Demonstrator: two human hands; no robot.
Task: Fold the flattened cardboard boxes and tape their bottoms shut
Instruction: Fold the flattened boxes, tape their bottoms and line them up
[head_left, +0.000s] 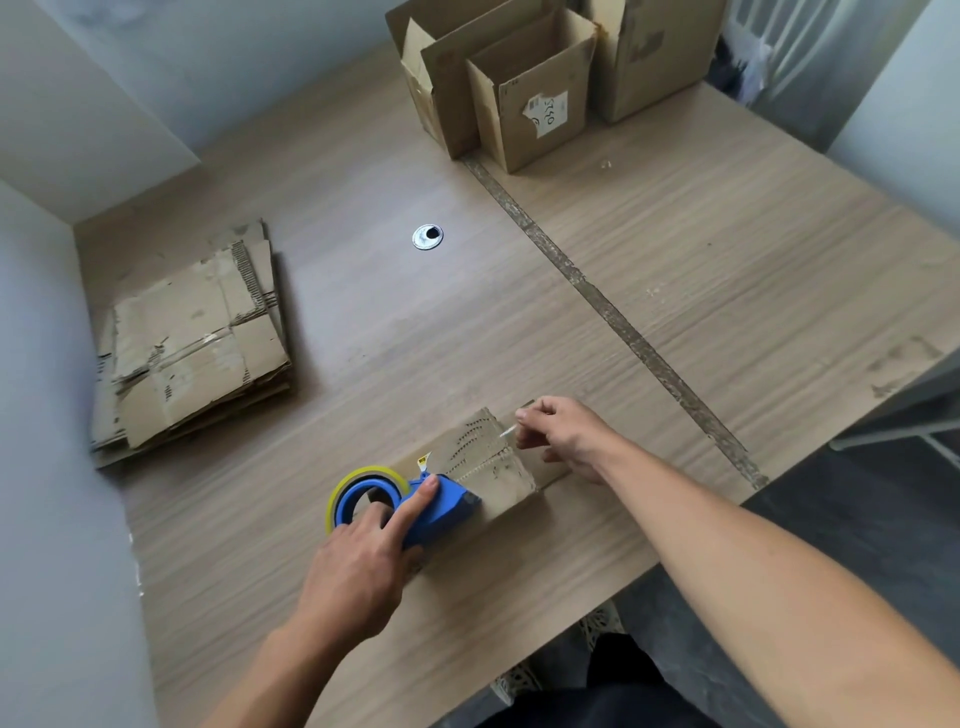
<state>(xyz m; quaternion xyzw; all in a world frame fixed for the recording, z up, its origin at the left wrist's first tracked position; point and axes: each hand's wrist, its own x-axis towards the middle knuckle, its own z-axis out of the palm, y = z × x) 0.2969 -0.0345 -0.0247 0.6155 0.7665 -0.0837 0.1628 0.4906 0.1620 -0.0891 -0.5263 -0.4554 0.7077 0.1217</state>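
Head view. Your left hand (363, 561) had its grip clenched on the blue tape dispenser (439, 512). The index finger lay straight along the top of it and the other fingers curled round the side by the roll. The yellowish tape roll (363, 480) sat at the left end of the dispenser. The dispenser rested on the near left end of a small cardboard box (493, 470).

That box lay low on the table (727, 260), close to the near edge and right in front of you. Its worn top face pointed up, with rows of small holes across it.

Your right hand (569, 436) was at the far right end of the box. Its grip was a pinch, thumb and forefinger holding the end of a thin clear tape strip (506, 431). The other fingers were curled and touched the box. The strip ran along the box top between your two hands, but most of it was too faint to trace.

A stack of flattened boxes (192, 343) lay at the left of the table beside the wall, well apart from your hands. Several folded boxes (524, 88) stood upright and open-topped at the far side, packed close together. A round metal grommet (427, 237) sat in the tabletop between the two groups. A dark scuffed seam (613, 312) ran diagonally across the table.
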